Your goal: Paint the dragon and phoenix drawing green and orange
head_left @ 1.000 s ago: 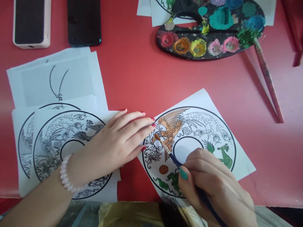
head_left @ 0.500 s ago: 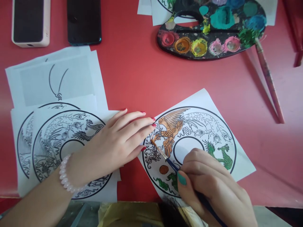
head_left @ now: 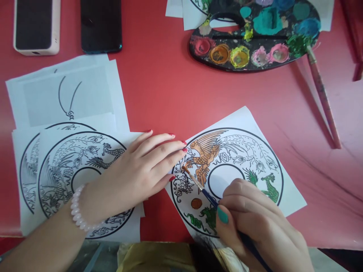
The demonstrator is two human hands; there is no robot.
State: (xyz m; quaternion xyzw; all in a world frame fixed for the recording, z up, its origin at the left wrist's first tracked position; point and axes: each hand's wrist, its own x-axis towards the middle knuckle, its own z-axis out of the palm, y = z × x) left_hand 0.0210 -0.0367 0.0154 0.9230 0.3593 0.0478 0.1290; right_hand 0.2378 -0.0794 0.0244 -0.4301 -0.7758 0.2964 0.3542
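Note:
Between thumb and fingers, my right hand [head_left: 258, 223] grips a slim blue paintbrush [head_left: 209, 197]. Its bristle tip rests on the printed sheet [head_left: 246, 117], at the head of a bird coloured orange [head_left: 206, 153]. Green parts and one orange-brown disc also show on this ring-shaped drawing; the rest is black line on white. My left hand [head_left: 150, 164], wearing a pale pink bead bracelet [head_left: 78, 207], lies flat with fingers spread. It covers part of an uncoloured printed sheet [head_left: 59, 151], and its fingertips reach the left edge of the sheet under the brush.
A black paint palette [head_left: 224, 37] with several colours lies at the back right. Another paintbrush [head_left: 323, 98] leans with its bristles in the green paint. Two phone-like devices, one white-cased [head_left: 55, 30] and one dark [head_left: 100, 26], lie at the back left on the red table [head_left: 153, 83].
The brush tip has shifted very slightly right along the orange bird's head, and my right hand has moved a little right with it. My left hand has stayed in place.

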